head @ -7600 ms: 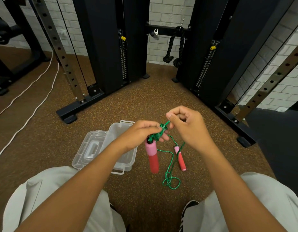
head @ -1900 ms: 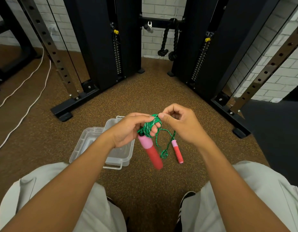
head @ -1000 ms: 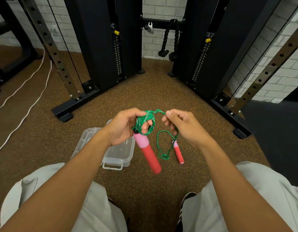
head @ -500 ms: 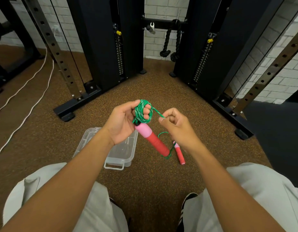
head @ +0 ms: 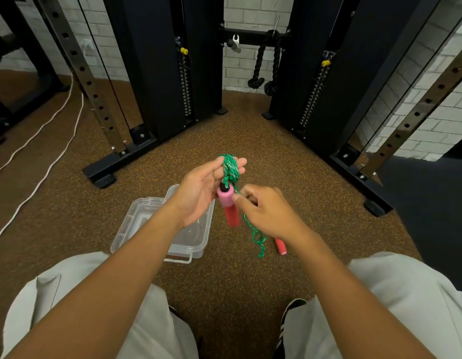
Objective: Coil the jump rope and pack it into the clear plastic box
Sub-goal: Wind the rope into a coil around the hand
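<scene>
My left hand (head: 200, 193) holds the green jump rope (head: 231, 168), wound in several loops around its fingers. One pink and red handle (head: 228, 207) hangs down from that hand. My right hand (head: 266, 212) pinches the loose green strand just right of this handle. A short curly tail of rope (head: 258, 238) trails down to the floor. The second handle (head: 280, 246) lies on the floor, mostly hidden by my right wrist. The clear plastic box (head: 196, 248) stands open on the floor under my left forearm, its lid (head: 139, 211) beside it on the left.
Black weight-stack towers (head: 157, 68) and perforated steel uprights (head: 84, 73) stand ahead on both sides, with black base feet (head: 103, 174) on the brown speckled floor. A white cable (head: 43, 164) runs across the floor at left. My knees in light trousers (head: 77, 307) frame the bottom.
More rope is wound on my left fingers and the trailing tail is shorter. My left palm has turned upward and my right hand has dropped beside the hanging handle.
</scene>
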